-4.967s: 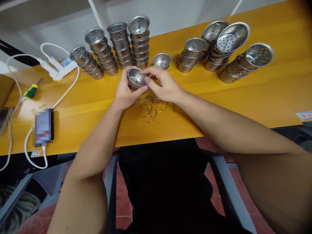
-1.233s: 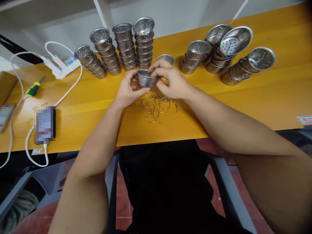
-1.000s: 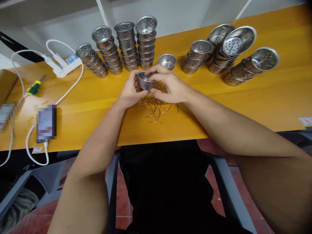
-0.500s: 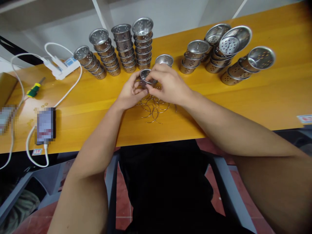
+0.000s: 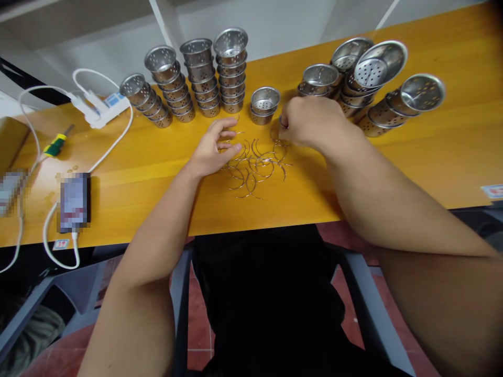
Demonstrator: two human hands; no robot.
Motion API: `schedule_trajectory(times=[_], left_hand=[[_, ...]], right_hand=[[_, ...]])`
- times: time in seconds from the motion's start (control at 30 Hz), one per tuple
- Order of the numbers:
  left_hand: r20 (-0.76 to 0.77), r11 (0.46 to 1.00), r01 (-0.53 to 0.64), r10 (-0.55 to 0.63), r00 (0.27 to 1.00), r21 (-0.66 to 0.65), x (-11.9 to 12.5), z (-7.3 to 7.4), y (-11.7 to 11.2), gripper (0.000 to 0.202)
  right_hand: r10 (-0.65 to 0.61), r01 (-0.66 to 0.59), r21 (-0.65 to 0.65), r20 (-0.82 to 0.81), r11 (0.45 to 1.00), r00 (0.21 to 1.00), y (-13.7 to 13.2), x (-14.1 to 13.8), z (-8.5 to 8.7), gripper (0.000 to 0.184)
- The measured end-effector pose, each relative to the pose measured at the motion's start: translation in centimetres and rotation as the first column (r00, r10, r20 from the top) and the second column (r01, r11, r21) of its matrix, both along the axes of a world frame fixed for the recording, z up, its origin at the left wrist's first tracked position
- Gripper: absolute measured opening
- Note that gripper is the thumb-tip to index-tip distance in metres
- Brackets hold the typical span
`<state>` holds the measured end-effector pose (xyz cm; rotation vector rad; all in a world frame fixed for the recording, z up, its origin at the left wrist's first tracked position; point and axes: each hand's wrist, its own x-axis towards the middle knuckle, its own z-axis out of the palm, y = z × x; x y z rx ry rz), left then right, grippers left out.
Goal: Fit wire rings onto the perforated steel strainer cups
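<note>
My left hand [image 5: 215,149] is held over the table with its fingers apart and curved, and nothing is in it. Just right of it lies a loose pile of thin curved metal wires [image 5: 261,165]. My right hand [image 5: 314,121] is closed, back of the hand up, on a small perforated metal cup [image 5: 283,123]; only a sliver of the cup shows past the fingers. Between and beyond my hands stands a short stack of perforated cups [image 5: 263,110]. Another cup stack [image 5: 320,78] rises right behind my right hand, its lower part hidden.
Tall cup stacks [image 5: 198,78] line the back left; more lean at the back right, including a tilted stack [image 5: 416,99]. On the left are a power strip [image 5: 104,110] with white cables, a green-and-yellow screwdriver [image 5: 55,146] and a plugged-in phone [image 5: 74,201].
The small cup has left my left hand and moved right with my right hand, toward the right-hand stacks. My left hand has stayed nearly in place, now empty. More of the wires shows.
</note>
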<state>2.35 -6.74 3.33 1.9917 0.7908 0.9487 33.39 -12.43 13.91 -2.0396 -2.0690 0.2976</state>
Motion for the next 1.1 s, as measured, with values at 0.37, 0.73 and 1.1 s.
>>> schedule_trajectory(times=[0.37,0.73,1.1], left_hand=[[-0.04,0.999,-0.022,0.024,0.999,0.041,0.1,0.3,-0.3,0.067],[-0.059,0.997,-0.033,0.037,0.998,0.066,0.2,0.4,-0.6,0.062],[-0.06,0.998,-0.021,0.025,0.998,0.066,0.3,0.7,-0.7,0.061]], right_hand=[[0.286,-0.282,0.165,0.0,0.945,0.958,-0.9,-2.8,0.1,0.03],[0.064,-0.068,0.099,0.046,0.993,0.997,1.2,-1.3,-3.3,0.043],[0.152,-0.144,0.117,-0.064,0.983,0.986,0.0,-2.9,-1.3,0.053]])
